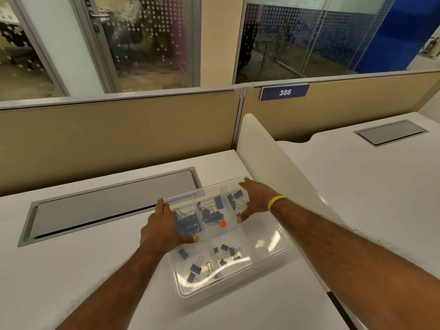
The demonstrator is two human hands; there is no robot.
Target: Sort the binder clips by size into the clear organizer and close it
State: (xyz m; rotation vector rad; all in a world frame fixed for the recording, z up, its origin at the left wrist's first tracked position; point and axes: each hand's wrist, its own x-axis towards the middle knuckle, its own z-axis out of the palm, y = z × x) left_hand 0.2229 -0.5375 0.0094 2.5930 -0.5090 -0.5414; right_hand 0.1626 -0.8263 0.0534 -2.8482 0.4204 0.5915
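A clear organizer (273, 253) lies on the white desk with its clear lid over it. Blue binder clips show through the lid: larger ones (187, 222) in the far compartments, smaller ones (225, 253) in the near ones. A small orange dot (222, 224) sits near the lid's middle. My left hand (162, 227) lies along the organizer's far left edge, thumb pressing on the lid. My right hand (256, 198) is spread over the far right corner, fingers straight, thumb on the lid.
A grey cable hatch (107, 206) is set into the desk, left of and behind the organizer. A white divider panel (273, 163) rises just right of it. Tan partition walls (119, 139) close the desk's far side.
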